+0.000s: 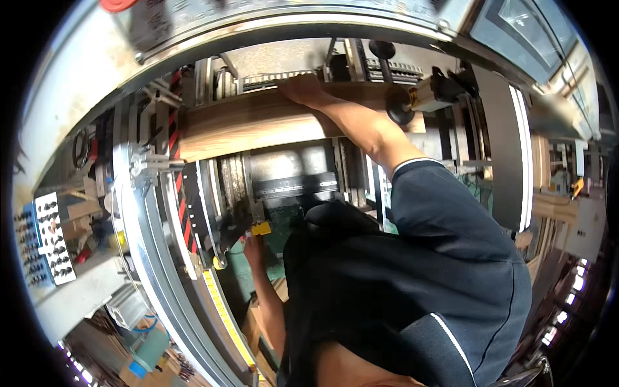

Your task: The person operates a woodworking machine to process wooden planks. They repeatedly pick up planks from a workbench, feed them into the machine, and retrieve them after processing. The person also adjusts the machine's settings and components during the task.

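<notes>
Hidden: the right forearm (354,122) and a black knob (400,109) cover parts of the wood-grain board (248,129); the dark shirt (400,277) blocks the near part of the machine.
Left hand: beside a yellow block (261,228), low and dim (I cannot tell whether its fingers pinch or spread).
Right hand (301,89): laid over the board's far edge, fingertips out of sight; I cannot tell how tightly it holds.
Machine: metal rails (231,174) under the board, a yellow measuring strip (225,316) at lower left.
Room: a white rack (57,238) of dark pieces at far left, a blue-grey panel (519,32) at upper right, all bent by the lens.
Board: across the rails, long axis roughly left to right, its left end just beside a red-and-black striped strip (173,135), its right end past the knob.
</notes>
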{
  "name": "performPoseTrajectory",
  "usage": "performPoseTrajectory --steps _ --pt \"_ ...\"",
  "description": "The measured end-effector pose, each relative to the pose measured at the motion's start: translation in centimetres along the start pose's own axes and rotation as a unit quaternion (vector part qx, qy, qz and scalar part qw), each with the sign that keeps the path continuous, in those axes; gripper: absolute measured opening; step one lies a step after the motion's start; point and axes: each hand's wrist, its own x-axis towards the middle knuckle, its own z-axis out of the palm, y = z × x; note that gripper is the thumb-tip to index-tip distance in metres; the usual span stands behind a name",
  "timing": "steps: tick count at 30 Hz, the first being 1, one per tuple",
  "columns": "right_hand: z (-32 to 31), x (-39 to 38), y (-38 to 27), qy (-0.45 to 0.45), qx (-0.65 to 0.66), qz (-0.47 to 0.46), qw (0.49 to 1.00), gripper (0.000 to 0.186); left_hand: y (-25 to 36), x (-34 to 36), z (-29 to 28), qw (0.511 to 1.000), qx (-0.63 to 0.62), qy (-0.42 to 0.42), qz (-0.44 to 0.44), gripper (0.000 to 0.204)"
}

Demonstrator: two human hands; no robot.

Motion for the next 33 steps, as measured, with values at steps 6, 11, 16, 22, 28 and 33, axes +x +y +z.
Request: performPoseTrajectory --steps 6,11,16,22,28,33 --pt "0.5 0.6 -0.4 0.004 -0.005 -0.015 1.0 0.046 -2.1 -23.3 6.4 0.929 -0.004 -0.202 -0.31 0.012" --pt "0.9 1.3 -0.8 -0.013 -0.023 0.008 1.0 0.037 -0.6 -31.7 8.9 0.881 0.013 -0.223 -0.418 0.012" --pt "3.0 1.5 2.4 0.043 -0.22 -0.105 0.969 0.032 2.0 -29.6 9.3 0.895 0.039 -0.057 -0.441 0.007" --pt "3.0 0.8 -0.4 -0.008 -0.01 0.003 1.0 0.06 3.7 -29.0 8.8 0.668 -0.374 0.28 -0.579 0.02" --pt "2.0 2.3 0.7 0.021 -0.009 0.028 0.999 0.071 4.6 -23.4 6.4 0.454 -0.528 0.391 -0.602 0.02" --pt "3.9 2.7 1.2 0.093 -0.05 -0.02 0.994 0.067 3.6 -28.1 10.9 0.746 -0.253 0.2 -0.582 0.028"
